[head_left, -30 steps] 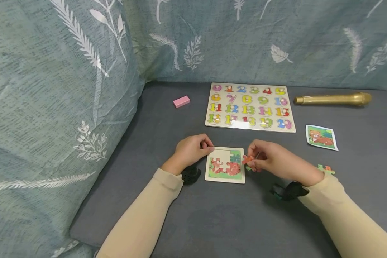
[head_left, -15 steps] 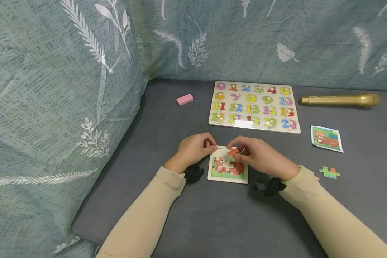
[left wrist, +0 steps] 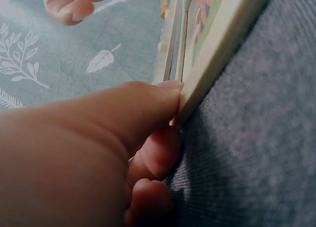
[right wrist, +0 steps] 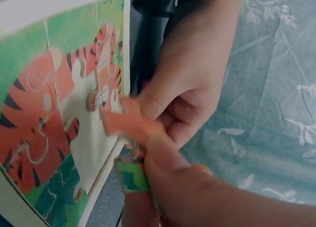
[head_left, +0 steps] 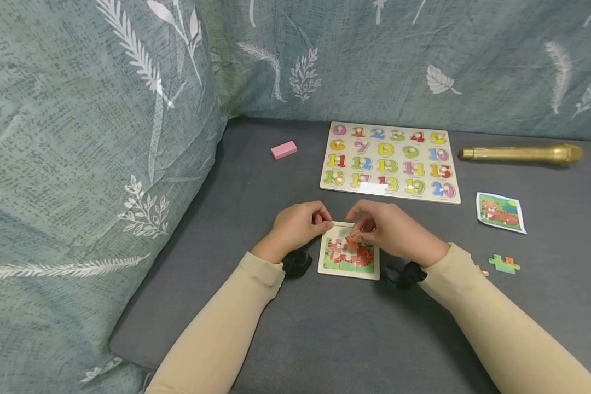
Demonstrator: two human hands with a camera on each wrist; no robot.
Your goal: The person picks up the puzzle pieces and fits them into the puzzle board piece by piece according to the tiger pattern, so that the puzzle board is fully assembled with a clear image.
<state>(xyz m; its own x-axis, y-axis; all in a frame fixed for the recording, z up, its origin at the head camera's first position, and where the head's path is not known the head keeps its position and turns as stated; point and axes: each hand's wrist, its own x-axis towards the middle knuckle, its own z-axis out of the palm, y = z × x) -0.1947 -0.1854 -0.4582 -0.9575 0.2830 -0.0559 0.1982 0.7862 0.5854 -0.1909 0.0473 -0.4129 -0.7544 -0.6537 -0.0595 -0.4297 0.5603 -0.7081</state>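
My left hand [head_left: 295,227] grips the upper left corner of a small wooden jigsaw tray [head_left: 348,273], thumb on its rim [left wrist: 190,101]. Part of a tiger picture is laid in the tray, and bare wood shows in the gap. Over that gap, my right hand [head_left: 396,230] pinches an orange jigsaw piece [right wrist: 129,122] between thumb and fingers. A green piece [right wrist: 132,176] also shows under the thumb in the right wrist view, seemingly separate. Whether the orange piece touches the tray, I cannot tell.
A number puzzle board [head_left: 389,164] lies at the back, with a pink block [head_left: 283,150] to its left. On the right are a gold microphone-shaped object [head_left: 522,154], a tiger picture card [head_left: 500,212] and loose jigsaw pieces [head_left: 504,264]. Patterned cloth [head_left: 167,137] hangs behind and left.
My right hand has moved left from beside the tray to above its gap, carrying the orange piece, which is now turned differently. The left hand keeps its grip on the corner.
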